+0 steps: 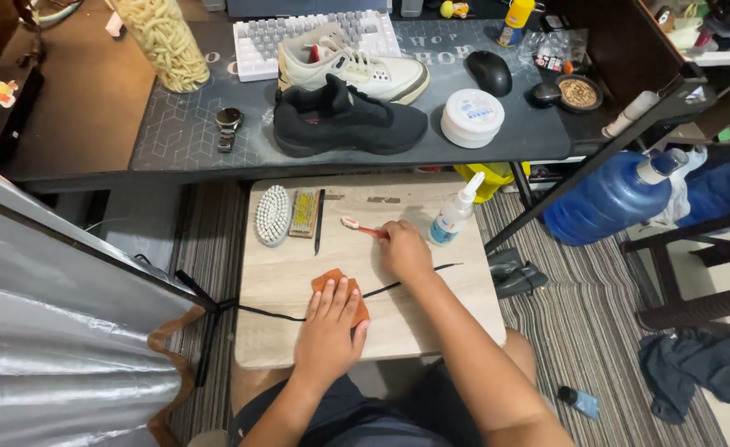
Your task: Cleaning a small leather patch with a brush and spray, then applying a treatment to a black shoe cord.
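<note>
Nearest, left hand (329,329) lay flat, fingers spread, grip slack and open, pressed palm-down on an orange cloth (338,291) on the small tabletop (431,323). Cloth mostly under the fingers, only its far edge and right side peeking out. Black lace (419,276) ran across the tabletop, passing beneath the cloth and hand, off the left edge.

A little farther, right hand (404,251) closed its grip on the handle of a toothbrush (360,227), bristled head sticking out to the left of the fingers, resting on the wood. Just right of that hand stood a glue bottle (453,213), tip tilted up. Left of the toothbrush lay a black pen (318,221), a wooden brush (303,213) and an oval white brush (272,214), side by side.

Beyond, on the dark desk mat (183,132): a black shoe (349,122), a cream shoe (352,68) behind it, a round white tub (472,117), a watch (228,126), a mouse (489,71), a keyboard (257,41).
</note>
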